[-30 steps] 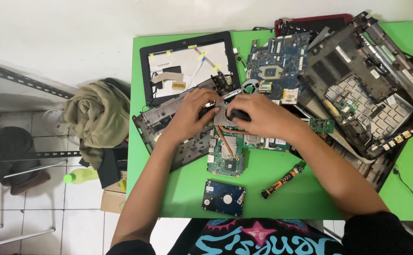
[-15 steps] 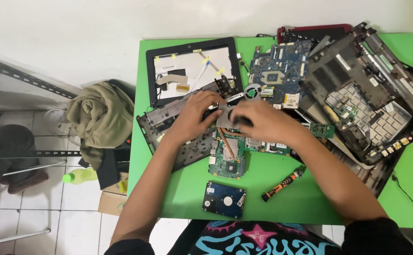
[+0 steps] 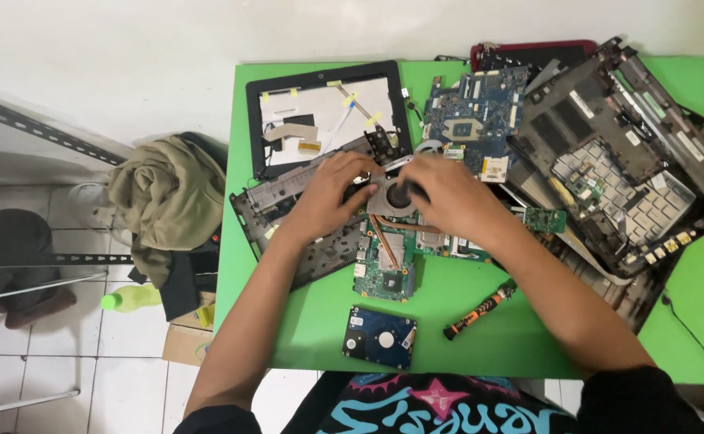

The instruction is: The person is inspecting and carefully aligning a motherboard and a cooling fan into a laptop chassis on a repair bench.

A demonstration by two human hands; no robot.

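Your left hand (image 3: 329, 193) and right hand (image 3: 448, 197) both grip the cooling fan (image 3: 394, 197) above the green circuit board (image 3: 388, 261) at mid-table. Pull unevenly and its copper pipes (image 3: 384, 237) may bend. Your right forearm could nudge the screwdriver (image 3: 479, 309).

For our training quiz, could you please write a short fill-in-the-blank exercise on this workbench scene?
1. Both hands, left hand and right hand, grip a round cooling ____.
2. The table is ____ in colour.
3. The hard drive lies left of the orange-and-black ____.

Missing words: fan; green; screwdriver
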